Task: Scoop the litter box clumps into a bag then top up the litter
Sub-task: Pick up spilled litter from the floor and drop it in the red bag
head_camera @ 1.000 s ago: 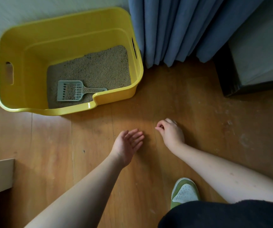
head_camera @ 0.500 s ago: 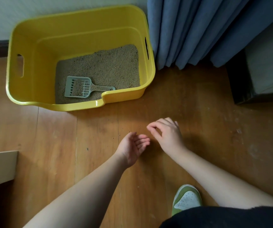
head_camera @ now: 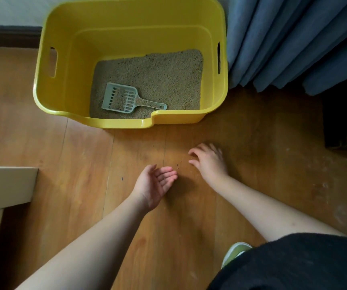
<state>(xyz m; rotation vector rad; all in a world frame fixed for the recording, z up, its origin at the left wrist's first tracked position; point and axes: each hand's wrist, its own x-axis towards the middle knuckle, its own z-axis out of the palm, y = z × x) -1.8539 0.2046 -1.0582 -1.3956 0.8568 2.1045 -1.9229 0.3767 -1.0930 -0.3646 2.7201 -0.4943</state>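
At frame centre, the left hand point(head_camera: 156, 185) lies cupped, empty; the right hand point(head_camera: 209, 160) hovers, fingers loosely spread. The grey slotted scoop point(head_camera: 126, 99) looks light and stiff; grasp its handle.

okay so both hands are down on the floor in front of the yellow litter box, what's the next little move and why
Probably sweep the right hand toward the cupped left hand: dark stray grains lie on the floor between them, and the scoop lies untouched in the litter box.
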